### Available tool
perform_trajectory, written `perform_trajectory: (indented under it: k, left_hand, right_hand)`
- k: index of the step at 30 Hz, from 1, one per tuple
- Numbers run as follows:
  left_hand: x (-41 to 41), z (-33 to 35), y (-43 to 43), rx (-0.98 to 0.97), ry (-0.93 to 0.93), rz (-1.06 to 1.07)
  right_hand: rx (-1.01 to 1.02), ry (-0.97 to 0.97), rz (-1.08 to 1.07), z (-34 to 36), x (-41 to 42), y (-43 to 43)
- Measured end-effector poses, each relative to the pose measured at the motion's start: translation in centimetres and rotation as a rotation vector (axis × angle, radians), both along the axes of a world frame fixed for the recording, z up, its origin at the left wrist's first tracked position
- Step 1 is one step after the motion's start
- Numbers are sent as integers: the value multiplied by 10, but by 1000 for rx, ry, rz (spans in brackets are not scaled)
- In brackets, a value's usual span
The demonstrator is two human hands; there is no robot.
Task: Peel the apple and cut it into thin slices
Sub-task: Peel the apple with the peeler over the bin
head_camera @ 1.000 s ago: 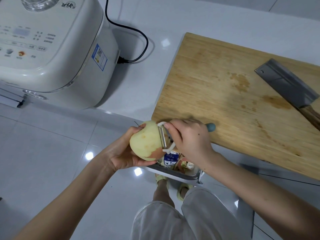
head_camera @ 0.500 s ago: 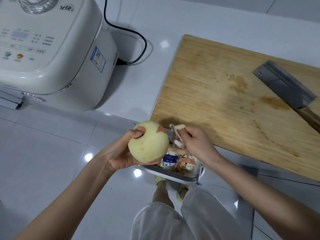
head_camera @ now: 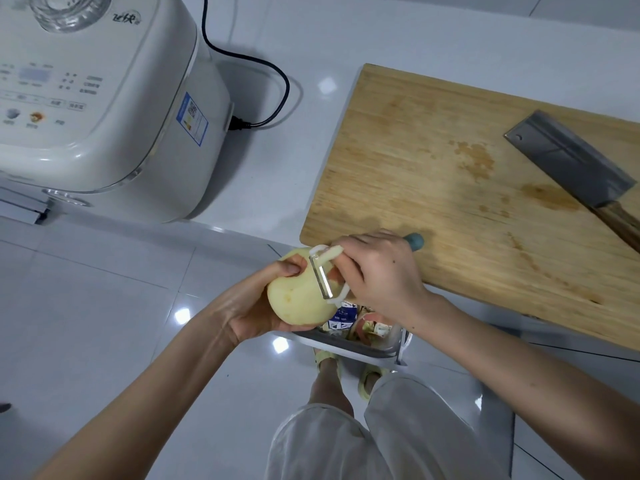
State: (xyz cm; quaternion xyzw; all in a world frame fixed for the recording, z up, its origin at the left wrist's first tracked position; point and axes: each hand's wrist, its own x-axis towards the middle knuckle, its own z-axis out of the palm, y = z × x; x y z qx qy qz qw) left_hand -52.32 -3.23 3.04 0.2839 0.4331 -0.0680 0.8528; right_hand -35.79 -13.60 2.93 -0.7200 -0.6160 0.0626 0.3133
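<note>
Left hand [head_camera: 254, 308] cups the apple [head_camera: 296, 301], right hand [head_camera: 379, 271] grips the peeler [head_camera: 323, 275]; I've set the blade back on after lifting off half a second ago, so one red patch left, peeling nearly done. Apple hangs past the counter [head_camera: 277, 157] front edge, over the bin [head_camera: 349, 345]. Cleaver [head_camera: 568, 164] at cutting board [head_camera: 433, 202] right edge, cooker [head_camera: 114, 109] at counter's left

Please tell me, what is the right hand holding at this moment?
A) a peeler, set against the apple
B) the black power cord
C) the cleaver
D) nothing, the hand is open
A: the right hand grips the peeler, whose blade lies against the apple held by the left hand. The cleaver lies on the cutting board.
</note>
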Motion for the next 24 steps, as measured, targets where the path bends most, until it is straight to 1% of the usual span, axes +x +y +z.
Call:
perform_trajectory:
  k: [6,9,11,14,17,20,22,24]
  left_hand:
    - [-8,-8,1,-70,-33,47]
    - [-10,-12,0,-81,-35,60]
    - [-11,-13,-2,-76,-45,59]
    - [-14,-13,-4,-88,-72,78]
    - [-14,-8,-3,-106,-114,129]
    - [-9,-2,0,-130,-176,192]
    - [-8,0,1,-143,-179,209]
    - [-10,0,0,-162,-181,222]
  right_hand:
    - [-6,229,-10,-5,7,-13]
    - [-77,438,-25,-12,-1,-19]
    - [-141,527,-46,-17,-7,-23]
    - [-223,537,-87,-24,-7,-28]
    - [-363,464,-125,-32,-10,-32]
    - [-520,454,-139,-44,-20,-33]
    - [-603,526,-162,-53,-23,-31]
    - [-760,664,-205,-58,-22,-26]
